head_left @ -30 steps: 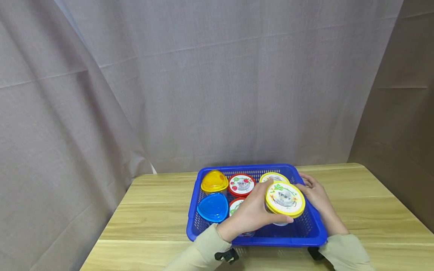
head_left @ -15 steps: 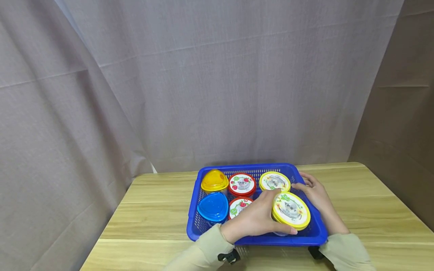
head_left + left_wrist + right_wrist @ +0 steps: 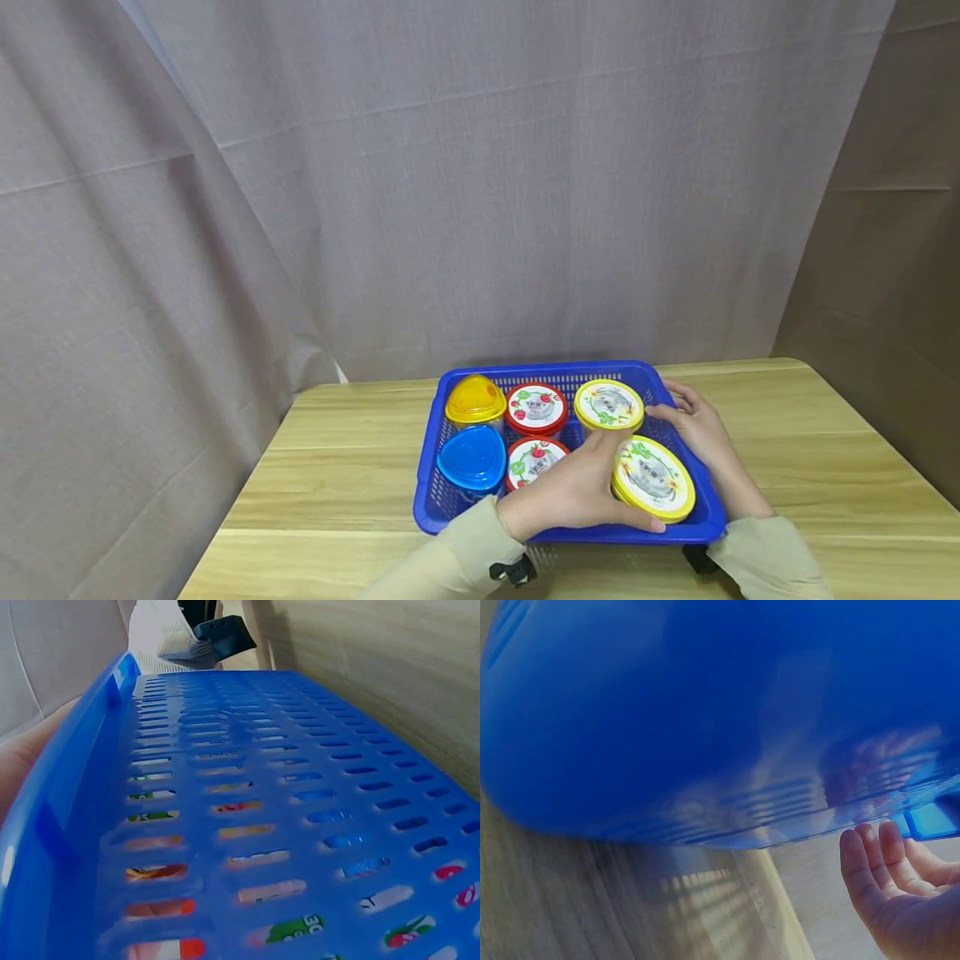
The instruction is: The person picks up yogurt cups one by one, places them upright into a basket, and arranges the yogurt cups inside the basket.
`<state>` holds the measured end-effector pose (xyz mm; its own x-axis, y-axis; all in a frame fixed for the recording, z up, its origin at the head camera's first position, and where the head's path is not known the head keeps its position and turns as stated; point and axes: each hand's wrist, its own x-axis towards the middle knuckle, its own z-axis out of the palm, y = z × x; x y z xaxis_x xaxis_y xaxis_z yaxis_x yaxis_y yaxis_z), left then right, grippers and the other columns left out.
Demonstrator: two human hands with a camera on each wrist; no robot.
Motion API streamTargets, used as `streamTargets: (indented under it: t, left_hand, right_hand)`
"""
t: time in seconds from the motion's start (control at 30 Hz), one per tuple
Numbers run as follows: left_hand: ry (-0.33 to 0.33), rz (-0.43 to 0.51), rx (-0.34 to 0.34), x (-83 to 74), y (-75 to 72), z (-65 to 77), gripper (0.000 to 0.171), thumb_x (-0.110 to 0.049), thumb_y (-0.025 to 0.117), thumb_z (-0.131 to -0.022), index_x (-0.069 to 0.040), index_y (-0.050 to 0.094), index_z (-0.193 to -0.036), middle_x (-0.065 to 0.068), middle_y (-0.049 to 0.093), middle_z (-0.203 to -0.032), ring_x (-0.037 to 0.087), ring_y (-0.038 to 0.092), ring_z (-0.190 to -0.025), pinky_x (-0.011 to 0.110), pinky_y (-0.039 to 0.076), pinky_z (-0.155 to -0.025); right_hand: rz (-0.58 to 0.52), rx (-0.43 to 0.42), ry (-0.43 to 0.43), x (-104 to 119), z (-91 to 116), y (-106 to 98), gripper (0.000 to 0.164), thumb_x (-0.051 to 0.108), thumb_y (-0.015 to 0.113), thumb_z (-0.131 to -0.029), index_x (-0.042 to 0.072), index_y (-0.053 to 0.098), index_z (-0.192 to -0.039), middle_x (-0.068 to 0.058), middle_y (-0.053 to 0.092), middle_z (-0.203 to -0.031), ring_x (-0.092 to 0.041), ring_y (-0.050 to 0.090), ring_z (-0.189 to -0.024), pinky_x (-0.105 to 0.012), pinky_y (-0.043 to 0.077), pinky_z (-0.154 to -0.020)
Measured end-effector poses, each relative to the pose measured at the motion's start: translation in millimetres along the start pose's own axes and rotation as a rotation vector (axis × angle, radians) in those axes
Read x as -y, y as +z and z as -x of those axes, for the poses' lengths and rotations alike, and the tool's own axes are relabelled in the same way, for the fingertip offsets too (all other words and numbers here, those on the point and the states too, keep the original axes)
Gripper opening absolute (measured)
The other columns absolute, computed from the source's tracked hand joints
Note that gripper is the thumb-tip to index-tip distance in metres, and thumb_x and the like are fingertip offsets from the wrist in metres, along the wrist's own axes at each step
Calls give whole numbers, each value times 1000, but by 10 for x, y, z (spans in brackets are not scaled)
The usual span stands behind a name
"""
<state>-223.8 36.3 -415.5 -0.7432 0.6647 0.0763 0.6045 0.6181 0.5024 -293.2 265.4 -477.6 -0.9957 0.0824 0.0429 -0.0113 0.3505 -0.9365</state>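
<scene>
My left hand (image 3: 573, 492) holds a round jar with a yellow-rimmed lid (image 3: 654, 480) in the front right corner of a blue plastic basket (image 3: 585, 535). The thumb lies along the jar's near side; the other fingers reach behind it. The lid tilts slightly. At the basket's right side, my right hand (image 3: 701, 433) grips the rim, thumb over the inside and fingers outside. Those fingers (image 3: 868, 874) show against the outer wall in the right wrist view. Slots of the basket wall (image 3: 210, 776) fill the left wrist view, with printed jars showing through.
Behind the held jar stands another yellow-lidded jar (image 3: 609, 403). Two red-lidded jars (image 3: 536, 408) occupy the middle. On the left are an amber-lidded container (image 3: 476, 400) and a blue-lidded container (image 3: 472, 458). The basket sits on a wooden table (image 3: 337, 467) before a grey curtain (image 3: 450, 208).
My left hand has lowered the yellow-lidded jar toward the front right corner of the basket, uncovering the jar behind it and the front red lid. The right hand has stayed at the rim.
</scene>
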Motion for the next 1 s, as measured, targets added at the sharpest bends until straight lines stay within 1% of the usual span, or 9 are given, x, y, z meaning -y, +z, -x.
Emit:
streamTargets:
  t: [0.17,0.27,0.4,0.53,0.6,0.67,0.8,0.9,1.0]
  left_hand:
    - [-31,14,34,-1,-3,-12,106,-56,83,-75,-8,32,-155,1,45,-147,5,48,-122,22,44,-99]
    - [-45,40,52,3,-12,-25,106,-53,85,-75,-8,33,-155,0,46,-146,4,48,-122,22,44,-100]
    - [-3,109,47,15,-12,-61,102,-45,88,-74,-10,34,-154,-3,49,-141,4,47,-122,22,43,-101]
    - [35,143,26,31,-4,-93,102,-41,89,-74,-11,33,-154,-3,50,-140,3,46,-124,22,42,-103]
    - [19,131,22,32,1,-103,102,-41,89,-73,-10,34,-154,-4,50,-140,3,47,-123,22,42,-102]
    - [-14,100,26,25,5,-111,103,-43,89,-73,-10,34,-154,-3,50,-140,3,47,-122,22,43,-101]
    - [-82,-29,46,-9,14,-124,104,-50,87,-73,-10,35,-153,-1,49,-140,5,50,-120,21,46,-97]
    - [-93,-110,50,-28,20,-130,103,-53,87,-73,-9,36,-152,1,49,-140,6,51,-119,19,46,-96]
    - [-91,-125,52,-30,22,-135,102,-52,87,-73,-9,37,-151,1,49,-139,5,51,-118,18,45,-96]
  right_hand:
    - [-13,13,5,-15,-10,0,74,31,63,-98,-5,29,-154,-33,49,-141,-8,59,-97,-20,52,-74]
    - [-12,14,7,-20,-8,12,74,31,63,-98,-4,30,-154,-33,49,-142,-9,58,-98,-20,51,-75]
    - [-7,10,-1,-22,-5,16,74,31,63,-98,-4,30,-154,-32,50,-141,-11,59,-99,-20,51,-74]
    - [-8,10,-3,-15,-2,14,74,33,63,-98,-2,31,-154,-31,51,-139,-13,60,-98,-22,52,-74]
    - [-9,8,1,-10,5,18,74,34,64,-98,-1,32,-154,-31,52,-139,-11,59,-97,-22,52,-74]
    - [-8,3,0,-7,10,18,74,34,64,-97,-1,32,-154,-31,52,-139,-9,58,-95,-21,52,-74]
    - [-8,-7,-11,-3,13,12,74,32,65,-97,-2,33,-154,-32,52,-140,-5,57,-92,-21,52,-74]
    - [-16,-12,-14,3,18,14,73,30,66,-96,-3,34,-153,-32,52,-139,-3,57,-90,-20,52,-74]
    - [-19,-15,-11,6,23,19,72,29,66,-96,-2,34,-153,-32,52,-140,-1,57,-88,-20,52,-74]
